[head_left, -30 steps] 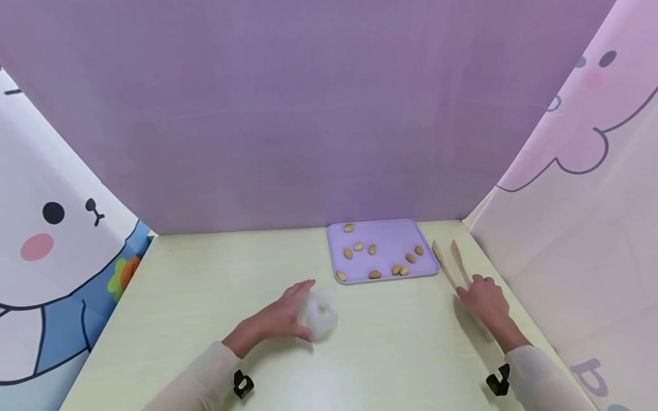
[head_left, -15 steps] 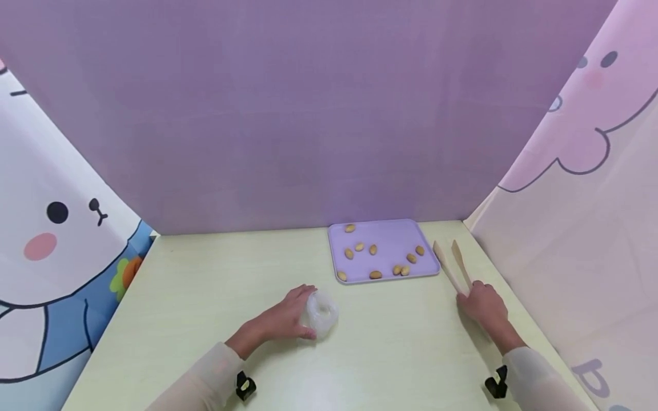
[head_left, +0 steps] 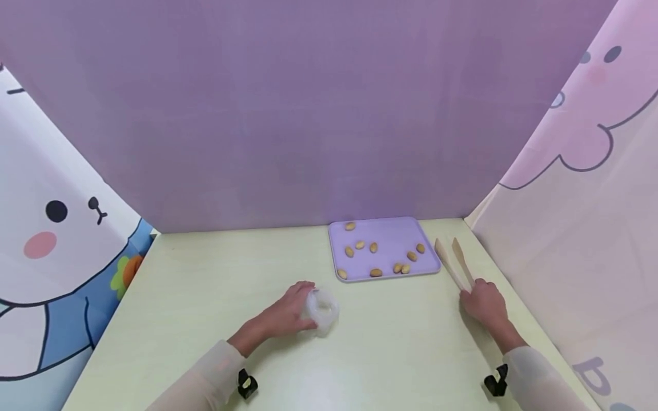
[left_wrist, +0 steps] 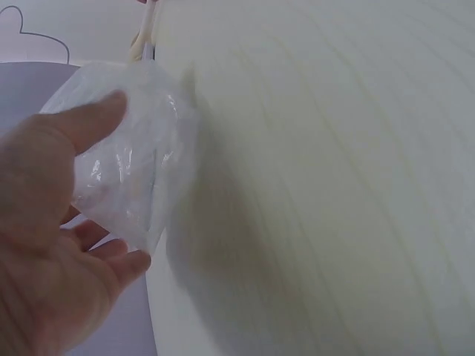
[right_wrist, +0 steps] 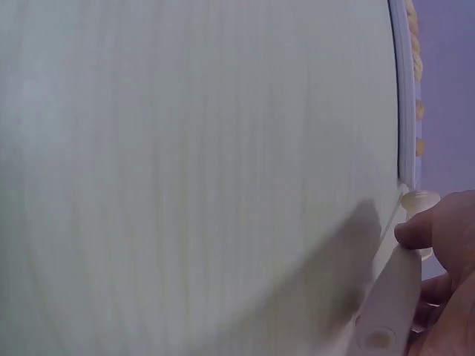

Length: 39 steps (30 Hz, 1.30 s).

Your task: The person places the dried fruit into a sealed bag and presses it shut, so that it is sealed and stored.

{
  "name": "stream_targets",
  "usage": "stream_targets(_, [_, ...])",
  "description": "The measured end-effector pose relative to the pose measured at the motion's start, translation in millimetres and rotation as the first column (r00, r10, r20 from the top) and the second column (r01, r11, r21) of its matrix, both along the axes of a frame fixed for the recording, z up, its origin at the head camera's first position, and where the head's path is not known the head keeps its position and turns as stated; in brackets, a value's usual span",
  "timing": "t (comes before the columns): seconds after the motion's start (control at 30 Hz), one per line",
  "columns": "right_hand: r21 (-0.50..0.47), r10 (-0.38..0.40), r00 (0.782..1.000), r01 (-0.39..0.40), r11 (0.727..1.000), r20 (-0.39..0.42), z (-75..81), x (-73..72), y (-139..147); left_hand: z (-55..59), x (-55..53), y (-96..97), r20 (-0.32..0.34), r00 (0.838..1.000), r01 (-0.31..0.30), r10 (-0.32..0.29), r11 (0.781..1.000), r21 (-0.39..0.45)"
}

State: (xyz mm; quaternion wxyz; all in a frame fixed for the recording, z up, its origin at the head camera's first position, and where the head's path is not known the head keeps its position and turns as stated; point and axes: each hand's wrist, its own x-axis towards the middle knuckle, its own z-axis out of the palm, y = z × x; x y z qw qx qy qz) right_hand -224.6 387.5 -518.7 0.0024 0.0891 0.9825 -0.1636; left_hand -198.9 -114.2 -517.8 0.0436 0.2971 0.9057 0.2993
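Note:
My left hand (head_left: 285, 313) holds a clear, crinkled plastic bag (left_wrist: 133, 156) at its side, thumb on one face and the other fingers on the far side. From the head view the bag's round mouth faces up; nothing can be made out inside. At the right, my right hand (head_left: 485, 303) grips wooden tongs (head_left: 450, 268), whose two arms point away from me with the tips apart. The right wrist view shows the thumb pressing on the pale handle of the tongs (right_wrist: 390, 304). Nothing is between the tong tips.
A lilac tray (head_left: 385, 231) with several brown oval nuts (head_left: 373, 247) lies at the back of the pale table (head_left: 231, 268), just left of the tong tips. A purple backdrop (head_left: 319, 114) rises behind it, with printed panels at both sides.
My left thumb and fingers have closed in on the bag, and the thumb has moved slightly up and rightward. The right hand and tongs have hardly moved; the nuts stay in place.

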Motion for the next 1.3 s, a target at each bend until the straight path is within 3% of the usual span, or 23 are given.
stream_targets(0.13, [-0.018, -0.019, 1.0, 0.019, 1.0, -0.003, 3.8, 2.3, 2, -0.8, -1.5, 1.0, -0.051, 0.998, -0.045, 0.046, 0.999, 0.023])
stream_targets(0.27, [-0.038, -0.021, 0.999, 0.02, 0.999, -0.029, 7.0, 2.4, 4, -1.5, -3.0, 1.0, -0.045, 0.997, -0.06, 0.063, 0.996, 0.06])
stream_targets(0.63, [-0.051, -0.008, 0.992, 0.001, 0.999, -0.127, 10.3, 0.8, 2, -0.3, -1.8, 4.1, 0.107, 0.994, 0.017, -0.026, 0.996, 0.084])
stream_targets(0.73, [-0.046, 0.014, 0.987, -0.022, 0.999, -0.161, 11.4, 1.3, -1, -0.5, -1.7, 6.9, 0.083, 0.996, 0.025, -0.031, 0.997, 0.07])
stream_targets(0.9, [-0.042, 0.082, 0.976, -0.092, 0.995, -0.202, 15.6, 0.6, -7, 0.6, -2.1, 9.0, -0.013, 1.0, -0.005, 0.005, 0.999, 0.046])
stream_targets(1.1, [-0.033, 0.144, 0.963, -0.155, 0.987, -0.227, 24.7, -1.9, -16, 7.0, -4.5, 8.6, -0.11, 0.993, -0.03, 0.04, 0.995, 0.094])
stream_targets(1.2, [-0.046, 0.163, 0.964, -0.176, 0.983, -0.211, 29.9, -5.1, -21, 9.2, -6.2, 6.8, -0.138, 0.989, -0.044, 0.06, 0.992, 0.12])
stream_targets(1.3, [-0.052, 0.19, 0.963, -0.203, 0.978, -0.193, 32.5, -8.2, -26, 12.2, -6.7, 5.2, -0.112, 0.99, -0.067, 0.085, 0.986, 0.156])
